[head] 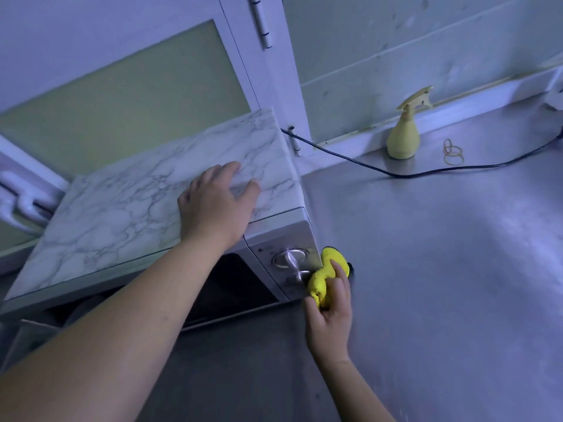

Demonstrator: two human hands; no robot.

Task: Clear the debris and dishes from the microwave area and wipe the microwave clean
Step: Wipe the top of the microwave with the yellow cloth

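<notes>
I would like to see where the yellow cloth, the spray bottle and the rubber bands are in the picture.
yellow cloth (326,268): head view, on its bunched upper fold.
spray bottle (402,142): head view, on its round body.
rubber bands (453,153): head view, where the loops overlap.

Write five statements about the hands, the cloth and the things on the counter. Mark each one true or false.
1. The left hand rests flat on top of the microwave. True.
2. The right hand holds a blue sponge. False: it grips a yellow cloth.
3. The yellow cloth is at the microwave's front right corner, beside the dials. True.
4. The spray bottle lies tipped over on the microwave. False: it stands upright on the counter, near the wall.
5. Rubber bands lie on the counter beside the spray bottle. True.
</notes>
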